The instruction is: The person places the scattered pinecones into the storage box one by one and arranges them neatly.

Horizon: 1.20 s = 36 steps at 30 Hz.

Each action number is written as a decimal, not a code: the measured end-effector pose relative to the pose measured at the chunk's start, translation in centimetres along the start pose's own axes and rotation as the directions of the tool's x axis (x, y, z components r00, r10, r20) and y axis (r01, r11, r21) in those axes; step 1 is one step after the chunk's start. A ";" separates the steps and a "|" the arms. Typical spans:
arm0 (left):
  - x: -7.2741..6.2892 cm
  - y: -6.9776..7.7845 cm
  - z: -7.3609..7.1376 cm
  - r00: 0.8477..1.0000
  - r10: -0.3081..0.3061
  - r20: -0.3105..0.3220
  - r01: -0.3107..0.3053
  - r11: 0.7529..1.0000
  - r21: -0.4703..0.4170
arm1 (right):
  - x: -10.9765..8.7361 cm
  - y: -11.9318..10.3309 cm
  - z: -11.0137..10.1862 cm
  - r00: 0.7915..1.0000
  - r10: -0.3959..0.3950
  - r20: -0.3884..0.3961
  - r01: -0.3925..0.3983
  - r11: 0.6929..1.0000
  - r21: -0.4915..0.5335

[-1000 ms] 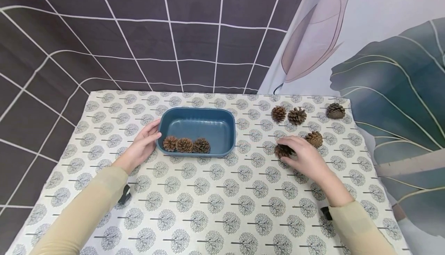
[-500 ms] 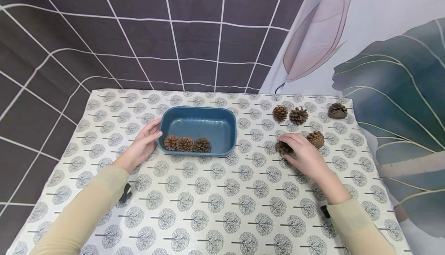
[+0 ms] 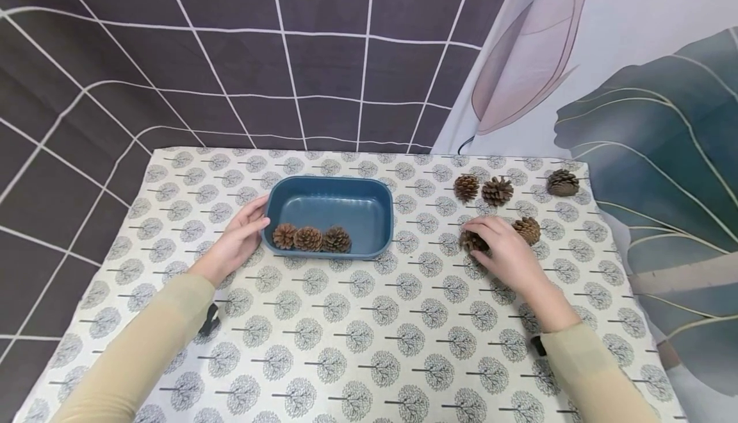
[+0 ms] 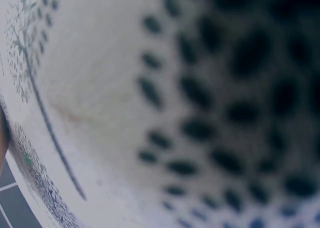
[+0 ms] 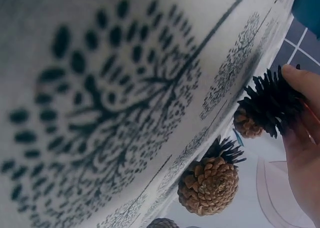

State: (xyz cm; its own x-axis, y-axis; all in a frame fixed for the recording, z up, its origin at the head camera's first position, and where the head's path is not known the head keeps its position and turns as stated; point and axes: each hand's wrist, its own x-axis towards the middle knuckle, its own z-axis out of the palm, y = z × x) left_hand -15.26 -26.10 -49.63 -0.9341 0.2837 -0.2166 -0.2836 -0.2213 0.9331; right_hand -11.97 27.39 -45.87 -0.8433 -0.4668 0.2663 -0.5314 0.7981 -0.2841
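Observation:
My left hand (image 3: 235, 240) rests against the left end of a blue rectangular tub (image 3: 369, 247), thumb near the rim and fingers along the outside wall. Three brown pine cones (image 3: 308, 239) sit in a row along the tub's near wall. To the right, my right hand (image 3: 510, 253) pinches a dark pine cone (image 5: 272, 103) between thumb and fingers, as the right wrist view shows. Just beyond this hand lies another pine cone (image 3: 527, 230), partly covered by it in the head view. Only blurred tablecloth fills most of the left wrist view.
Two pine cones (image 3: 497, 191) lie together farther back, and a single one (image 3: 562, 182) near the right back corner. A tree-patterned cloth (image 3: 357, 333) covers the table. Behind it hangs a dark curtain (image 3: 323, 64) with white grid lines.
My right hand and the pine cone it pinches have shifted slightly toward the far side of the table. My left hand stays at the tub, and the head view has drifted a little.

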 end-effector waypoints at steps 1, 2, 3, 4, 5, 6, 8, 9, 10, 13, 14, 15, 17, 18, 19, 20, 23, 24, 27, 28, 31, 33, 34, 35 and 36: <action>0.0 0.0 0.0 1.000 0.002 0.000 -0.002 1.000 0.004 | 0.0 0.0 0.0 1.000 0.002 0.000 -0.002 1.000 0.000; 0.0 -0.1 0.0 1.000 0.008 0.001 -0.008 1.000 0.001 | 0.0 0.1 -0.1 1.000 0.004 0.000 -0.004 1.000 -0.003; 0.0 -0.1 0.0 1.000 0.013 0.002 -0.013 1.000 0.001 | 0.0 0.1 -0.1 1.000 0.008 0.001 -0.008 1.000 -0.004; 0.0 -0.1 0.0 1.000 0.018 0.002 -0.018 1.000 -0.004 | 0.0 0.1 -0.2 1.000 0.012 0.002 -0.012 1.000 -0.004; 0.0 -0.1 0.0 1.000 0.021 0.003 -0.021 1.000 -0.005 | 0.1 0.1 -0.3 1.000 0.016 0.004 -0.016 1.000 -0.004; 0.0 -0.1 0.0 1.000 0.025 0.006 -0.025 1.000 -0.011 | 0.1 0.1 -0.4 1.000 0.017 0.004 -0.017 1.000 -0.004; 0.0 -0.2 0.0 1.000 0.027 0.006 -0.027 0.999 -0.017 | 0.1 0.0 -0.6 1.000 0.019 0.004 -0.019 1.000 -0.004; -0.1 -0.2 0.0 1.000 0.025 0.007 -0.025 1.000 -0.016 | 0.2 0.0 -0.7 1.000 0.021 0.002 -0.021 1.000 0.000; -0.1 -0.2 0.0 1.000 0.025 0.007 -0.025 1.000 -0.016 | 0.2 -0.1 -0.8 1.000 0.021 0.001 -0.021 1.000 0.004; -0.2 -0.1 0.0 1.000 0.017 0.007 -0.017 1.000 -0.012 | 0.5 -0.4 -1.0 1.000 0.030 -0.004 -0.030 0.999 0.022; -0.2 -0.1 0.0 1.000 0.014 0.008 -0.014 1.000 -0.010 | 0.6 -0.5 -1.0 0.999 0.035 -0.006 -0.035 0.999 0.032; -0.2 0.0 0.0 1.000 0.012 0.009 -0.012 1.000 -0.010 | 0.7 -0.7 -1.0 0.999 0.039 -0.008 -0.039 0.998 0.039; -0.2 0.0 0.0 1.000 0.010 0.010 -0.010 1.000 -0.013 | 1.0 -1.0 -1.1 0.999 0.048 -0.015 -0.047 0.997 0.061; -0.2 0.0 0.0 1.000 0.010 0.011 -0.010 1.000 -0.013 | 1.1 -1.2 -1.0 0.999 0.050 -0.020 -0.048 0.996 0.072; -0.1 0.0 0.0 1.000 0.010 0.010 -0.010 1.000 -0.013 | 1.3 -1.3 -1.0 0.998 0.052 -0.027 -0.050 0.995 0.082; -0.1 0.0 0.0 1.000 0.009 0.009 -0.009 1.000 -0.012 | 1.4 -1.5 -0.9 0.998 0.053 -0.035 -0.049 0.994 0.094; -0.1 0.0 0.0 1.000 0.008 0.003 -0.008 1.000 -0.011 | 2.0 -1.9 -0.7 0.997 0.055 -0.053 -0.048 0.991 0.127; -0.1 0.0 0.0 1.000 0.006 0.002 -0.006 1.000 -0.008 | 2.2 -2.1 -0.6 0.997 0.056 -0.058 -0.048 0.989 0.137; -0.1 -0.1 0.0 1.000 0.004 0.000 -0.004 1.000 -0.009 | 3.0 -2.7 -0.4 0.996 0.058 -0.065 -0.046 0.983 0.177; -0.1 -0.1 0.0 1.000 0.006 0.000 -0.006 1.000 -0.011 | 3.3 -2.9 -0.3 0.996 0.058 -0.068 -0.044 0.980 0.192; -0.1 -0.1 -0.1 1.000 0.008 0.001 -0.008 1.000 -0.007 | 4.1 -3.6 -0.1 0.994 0.067 -0.081 -0.047 0.971 0.234; -0.1 -0.1 -0.1 1.000 0.017 0.005 -0.017 1.000 -0.012 | 4.7 -4.2 0.0 0.993 0.075 -0.094 -0.048 0.964 0.261; -0.1 -0.1 -0.1 1.000 0.017 0.003 -0.017 1.000 -0.008 | 5.0 -4.4 0.1 0.992 0.081 -0.100 -0.051 0.960 0.276; -0.1 -0.1 -0.1 1.000 0.017 0.003 -0.017 1.000 -0.007 | 5.3 -4.8 0.1 0.991 0.088 -0.105 -0.054 0.954 0.295; -0.1 -0.1 -0.1 1.000 0.019 0.003 -0.019 1.000 -0.008 | 5.6 -5.1 0.1 0.990 0.093 -0.110 -0.054 0.948 0.314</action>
State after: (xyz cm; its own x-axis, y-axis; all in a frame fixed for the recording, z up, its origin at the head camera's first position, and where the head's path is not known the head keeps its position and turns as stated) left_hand -15.14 -26.19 -49.72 -0.9387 0.2820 -0.1983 -0.2678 -0.2344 0.9345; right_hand -14.00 20.61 -43.04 -0.8752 -0.3455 0.3386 -0.4831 0.6618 -0.5733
